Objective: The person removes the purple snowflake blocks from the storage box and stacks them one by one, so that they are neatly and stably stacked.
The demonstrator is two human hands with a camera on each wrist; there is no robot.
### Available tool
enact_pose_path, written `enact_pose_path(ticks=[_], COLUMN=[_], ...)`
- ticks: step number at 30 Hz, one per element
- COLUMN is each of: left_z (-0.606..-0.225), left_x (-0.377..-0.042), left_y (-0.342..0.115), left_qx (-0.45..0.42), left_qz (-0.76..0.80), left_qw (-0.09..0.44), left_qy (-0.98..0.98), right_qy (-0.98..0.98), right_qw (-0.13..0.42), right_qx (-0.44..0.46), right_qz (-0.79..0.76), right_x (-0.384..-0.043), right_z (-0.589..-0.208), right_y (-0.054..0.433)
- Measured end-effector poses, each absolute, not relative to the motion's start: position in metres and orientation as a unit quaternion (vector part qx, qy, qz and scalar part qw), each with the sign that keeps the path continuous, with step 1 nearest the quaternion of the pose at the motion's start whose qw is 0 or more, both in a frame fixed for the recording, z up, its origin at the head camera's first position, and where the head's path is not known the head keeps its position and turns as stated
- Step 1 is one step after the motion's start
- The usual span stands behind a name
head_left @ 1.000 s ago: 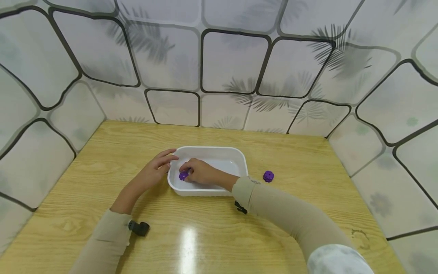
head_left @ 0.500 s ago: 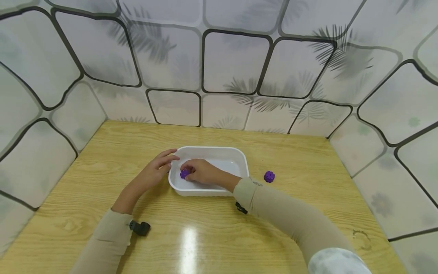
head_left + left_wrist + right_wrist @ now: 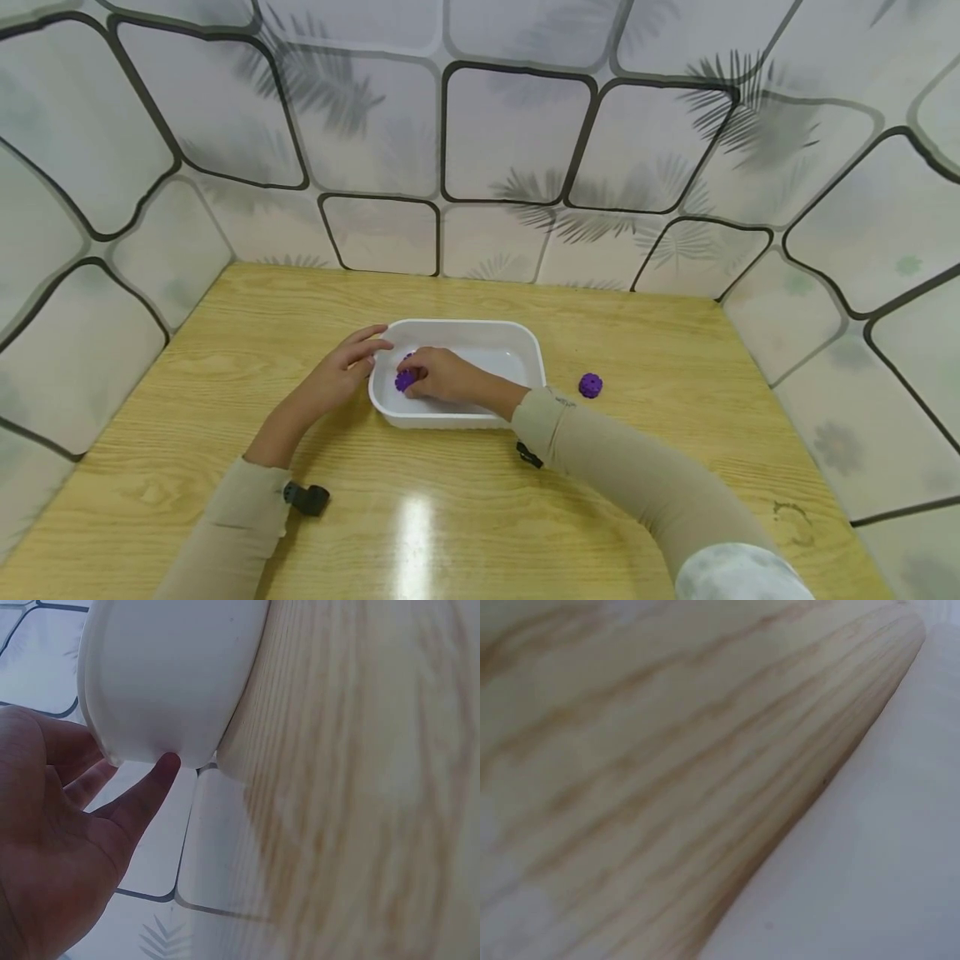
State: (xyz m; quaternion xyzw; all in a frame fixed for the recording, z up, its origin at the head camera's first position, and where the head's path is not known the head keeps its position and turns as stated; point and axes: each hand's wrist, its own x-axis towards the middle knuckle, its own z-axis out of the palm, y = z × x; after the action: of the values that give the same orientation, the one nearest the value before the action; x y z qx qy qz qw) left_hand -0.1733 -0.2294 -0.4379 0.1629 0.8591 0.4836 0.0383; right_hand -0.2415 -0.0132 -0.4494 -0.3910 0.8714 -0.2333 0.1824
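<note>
A white rectangular plastic tub (image 3: 487, 333) sits on the wooden table. At its left end my left hand (image 3: 347, 367) holds the rim; in the left wrist view the thumb (image 3: 166, 766) presses the outer wall and the other fingers go over the edge. Inside the tub, near that end, my right hand (image 3: 438, 375) pinches a small purple knobbly ball (image 3: 405, 381), partly hidden by the fingers. A bit of purple also shows above the index finger. Only the tub's outer wall (image 3: 840, 847) and table appear in the right wrist view, without the hand.
Another purple ball with small holes (image 3: 590, 386) lies on the table (image 3: 480, 517) to the right of the tub. Patterned white panels (image 3: 510, 133) stand behind and at both sides of the table.
The purple ball in my right hand has shifted very slightly up and right inside the tub, with a purple bit now showing above the finger. My left hand stays on the rim.
</note>
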Motion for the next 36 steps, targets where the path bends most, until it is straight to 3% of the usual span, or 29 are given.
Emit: enact_pose_path(ticks=[16,27,36], left_z=[-0.439,-0.44,-0.44], left_x=[-0.173,-0.174,-0.174], left_y=[-0.228,-0.23,-0.23], left_qx=[0.162,0.152,0.156], left_qz=[0.491,0.484,0.486], left_qw=[0.037,0.036,0.037], left_qy=[0.855,0.861,0.859], right_qy=[0.856,0.861,0.894], right_qw=[0.15,0.062,0.033], right_qx=[-0.367,-0.325,-0.238], right_qz=[-0.331,-0.386,-0.379], right_x=[-0.234,-0.227,-0.217], right_z=[-0.426,-0.403,-0.4], right_y=[0.012,0.097,0.184])
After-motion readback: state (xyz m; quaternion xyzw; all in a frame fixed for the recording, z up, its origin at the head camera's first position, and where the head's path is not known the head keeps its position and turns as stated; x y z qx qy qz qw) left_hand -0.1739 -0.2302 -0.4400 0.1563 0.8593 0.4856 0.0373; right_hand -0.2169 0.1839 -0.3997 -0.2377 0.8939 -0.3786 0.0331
